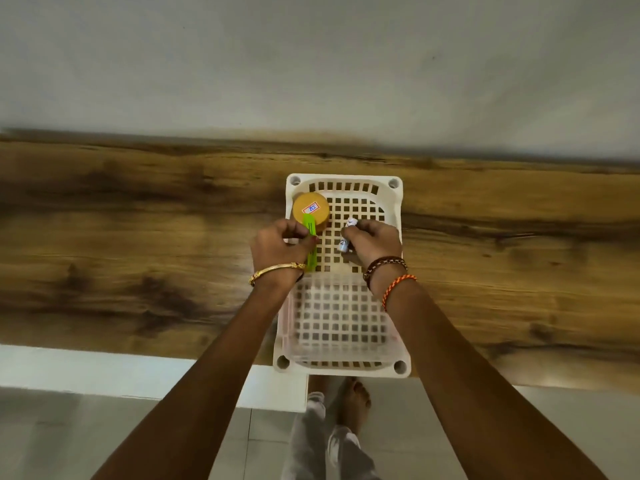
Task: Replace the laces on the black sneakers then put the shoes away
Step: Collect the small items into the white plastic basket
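Landmark: the white basket.

A wood-grain tabletop [138,237], brown with dark smoky streaks and a smooth laminate look, is running the width of the view beneath the basket; a pale plain wall is rising behind it.

The white basket [394,206], rectangular plastic with a square-holed lattice on its floor and walls and a round socket at each corner, is sitting on the tabletop with its near end overhanging the front edge.

Both forearms are reaching in over the basket's near end. The left hand [277,249], a gold bangle at the wrist, is pinching a flat bright-green plastic strip [309,226] with curled fingers over the basket's left wall. The right hand [372,242], with braided cord bands at the wrist, is curling around small white cylindrical pieces [347,233] with markings too blurred to read, inside the basket's far half.

A round yellow lid or tub [310,209] with a small red-bordered label is lying in the basket's far left corner.

No black sneakers or laces are showing.
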